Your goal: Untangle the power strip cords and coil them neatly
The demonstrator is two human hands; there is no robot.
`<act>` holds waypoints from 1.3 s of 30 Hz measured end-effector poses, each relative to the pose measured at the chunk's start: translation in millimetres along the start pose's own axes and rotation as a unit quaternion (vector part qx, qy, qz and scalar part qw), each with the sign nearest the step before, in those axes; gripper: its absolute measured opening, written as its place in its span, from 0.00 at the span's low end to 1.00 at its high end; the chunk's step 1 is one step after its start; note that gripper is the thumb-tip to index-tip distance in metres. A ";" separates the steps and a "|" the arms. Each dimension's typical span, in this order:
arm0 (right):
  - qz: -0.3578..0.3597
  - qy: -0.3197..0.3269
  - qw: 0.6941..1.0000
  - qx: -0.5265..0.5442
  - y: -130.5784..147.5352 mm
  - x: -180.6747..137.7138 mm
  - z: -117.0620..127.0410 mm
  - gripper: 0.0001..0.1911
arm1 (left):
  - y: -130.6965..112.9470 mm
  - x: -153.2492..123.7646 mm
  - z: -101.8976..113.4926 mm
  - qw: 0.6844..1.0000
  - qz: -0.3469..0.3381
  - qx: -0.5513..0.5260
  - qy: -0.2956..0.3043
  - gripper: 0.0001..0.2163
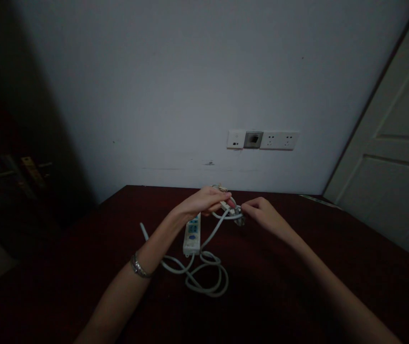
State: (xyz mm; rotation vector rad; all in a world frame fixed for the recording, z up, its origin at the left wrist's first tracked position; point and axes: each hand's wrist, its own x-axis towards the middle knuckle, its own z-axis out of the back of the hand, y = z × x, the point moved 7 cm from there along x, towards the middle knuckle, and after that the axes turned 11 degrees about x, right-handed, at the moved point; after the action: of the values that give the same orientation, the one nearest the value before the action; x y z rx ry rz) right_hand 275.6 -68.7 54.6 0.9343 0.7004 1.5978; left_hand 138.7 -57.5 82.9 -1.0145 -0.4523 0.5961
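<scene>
A white power strip [192,242] with blue-green sockets lies on the dark red table, its far part hidden under my left hand. Its white cord [207,292] loops on the table in front and rises to my hands. My left hand [206,199] reaches over the strip, fingers closed on the cord and a pale plug-like piece. Close by on the right, my right hand [261,212] pinches a loop of the same cord between thumb and fingertips. Between the hands hangs a clear-looking end [240,220], too dim to make out exactly.
The dark red table [279,286] runs back to a pale wall [168,95]. Wall sockets [279,140] and a grey panel [253,139] sit above its back edge. A white door [401,177] stands at the right, a dark door with a brass handle [32,169] at the left.
</scene>
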 end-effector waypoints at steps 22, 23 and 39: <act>-0.070 0.068 0.988 0.123 -21.3 7.6 -2.8 0.21 | -1.7 1.1 17.3 0.975 -0.024 0.063 -0.211 0.13; -0.069 0.071 0.987 0.125 -21.6 7.9 -3.2 0.21 | -2.3 0.9 17.5 0.974 -0.030 0.066 -0.215 0.13; 0.056 0.030 0.998 -0.001 8.9 -0.5 -3.9 0.18 | -14.0 -21.5 17.0 0.980 -0.097 0.157 0.074 0.13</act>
State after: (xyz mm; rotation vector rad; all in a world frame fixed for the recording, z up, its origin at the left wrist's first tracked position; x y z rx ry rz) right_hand 267.8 -71.0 59.9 0.9419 0.6985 1.7306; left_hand 115.6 -66.0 101.5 -0.6976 -0.3085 0.3970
